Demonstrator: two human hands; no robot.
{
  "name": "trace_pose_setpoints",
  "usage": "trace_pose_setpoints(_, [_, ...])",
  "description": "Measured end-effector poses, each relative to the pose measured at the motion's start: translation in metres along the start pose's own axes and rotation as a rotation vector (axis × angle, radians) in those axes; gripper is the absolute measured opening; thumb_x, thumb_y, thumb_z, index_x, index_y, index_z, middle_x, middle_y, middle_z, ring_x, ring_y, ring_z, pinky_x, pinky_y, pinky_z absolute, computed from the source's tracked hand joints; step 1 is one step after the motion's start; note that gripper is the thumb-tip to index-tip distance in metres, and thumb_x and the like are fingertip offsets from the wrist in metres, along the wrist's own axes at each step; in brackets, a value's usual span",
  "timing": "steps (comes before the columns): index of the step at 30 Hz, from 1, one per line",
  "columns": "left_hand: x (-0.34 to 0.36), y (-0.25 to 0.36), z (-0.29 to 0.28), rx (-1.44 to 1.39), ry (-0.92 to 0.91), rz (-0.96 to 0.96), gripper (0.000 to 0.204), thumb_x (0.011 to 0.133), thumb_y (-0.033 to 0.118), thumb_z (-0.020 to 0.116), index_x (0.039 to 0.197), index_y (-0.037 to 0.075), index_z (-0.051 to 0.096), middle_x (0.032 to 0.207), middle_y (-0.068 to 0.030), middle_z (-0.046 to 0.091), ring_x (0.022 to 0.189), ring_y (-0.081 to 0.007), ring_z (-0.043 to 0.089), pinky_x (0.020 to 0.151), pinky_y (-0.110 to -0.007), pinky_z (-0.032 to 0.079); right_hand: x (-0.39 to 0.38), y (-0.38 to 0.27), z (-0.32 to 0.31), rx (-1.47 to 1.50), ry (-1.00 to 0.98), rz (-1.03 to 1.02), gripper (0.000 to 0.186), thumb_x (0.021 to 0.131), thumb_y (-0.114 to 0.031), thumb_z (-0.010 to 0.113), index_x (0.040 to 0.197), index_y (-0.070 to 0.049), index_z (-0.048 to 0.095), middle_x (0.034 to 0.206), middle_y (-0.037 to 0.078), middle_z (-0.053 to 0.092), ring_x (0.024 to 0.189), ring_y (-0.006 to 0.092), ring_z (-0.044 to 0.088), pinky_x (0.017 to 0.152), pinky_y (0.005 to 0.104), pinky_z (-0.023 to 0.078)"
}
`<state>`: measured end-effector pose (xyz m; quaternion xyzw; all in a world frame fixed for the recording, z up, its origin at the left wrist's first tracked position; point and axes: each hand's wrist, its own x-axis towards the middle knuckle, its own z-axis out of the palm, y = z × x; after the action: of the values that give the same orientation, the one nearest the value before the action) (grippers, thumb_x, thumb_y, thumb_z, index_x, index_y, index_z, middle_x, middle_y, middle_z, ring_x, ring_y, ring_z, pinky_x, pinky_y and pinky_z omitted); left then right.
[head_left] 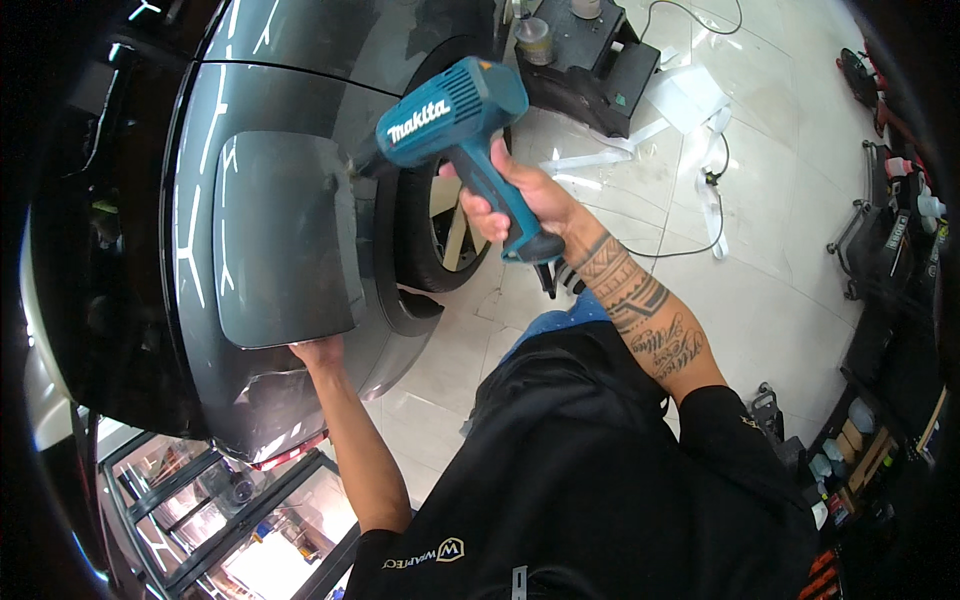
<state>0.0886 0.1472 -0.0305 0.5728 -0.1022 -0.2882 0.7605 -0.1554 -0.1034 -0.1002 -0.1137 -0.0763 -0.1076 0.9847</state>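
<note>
A teal heat gun (452, 112) is in my right hand (527, 192), whose fingers are wrapped round its handle. Its dark nozzle points left, close to the right edge of a grey rounded flap (280, 235) on the side of a grey car (200, 130). The flap looks like a fuel door and stands out from the body. At the flap's lower edge is my left hand (318, 352); its fingers go behind the edge and are hidden. Just right of the flap, behind the gun, shows the car's wheel (412, 235).
A black step stool (600, 85) with a clear plastic container (535, 42) stands at the top. White backing strips (690, 98) and a black cable (722, 205) lie on the tiled floor. Tools and supplies line the right side. A glass-panelled frame (235, 520) is at lower left.
</note>
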Motion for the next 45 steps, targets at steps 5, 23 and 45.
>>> trace_pose_setpoints(5, [0.000,-0.001,0.000,-0.003,0.012,0.014,0.044,0.093,0.031,0.043,0.129,0.007,0.044,0.126,-0.0086,0.050,0.112,-0.0281,0.051,0.094,-0.043,0.044,0.021,-0.014,-0.007,0.057,-0.026,-0.072,0.066,0.088,-0.057,0.042,0.124,-0.002,0.040,0.077,0.005,0.049,0.059,0.0108,0.051,0.052,0.0250,0.046])
trace_pose_setpoints(23, [0.000,-0.001,-0.012,0.145,-0.047,0.104,0.047,0.091,0.036,0.050,0.127,0.006,0.044,0.120,-0.0063,0.053,0.109,-0.0244,0.053,0.091,-0.042,0.045,-0.083,0.036,0.028,0.049,-0.028,0.240,0.068,0.090,-0.055,0.038,0.129,0.000,0.035,0.072,0.006,0.051,0.053,0.0105,0.053,0.048,0.0225,0.045])
trace_pose_setpoints(45, [-0.006,0.004,-0.015,0.511,-0.151,0.232,0.042,0.087,0.023,0.059,0.122,0.002,0.048,0.116,-0.0086,0.056,0.103,-0.0221,0.056,0.087,-0.035,0.047,-0.058,0.004,0.027,0.094,-0.014,0.112,0.070,0.089,-0.058,0.035,0.128,0.000,0.033,0.071,0.005,0.048,0.052,0.0093,0.052,0.045,0.0210,0.042])
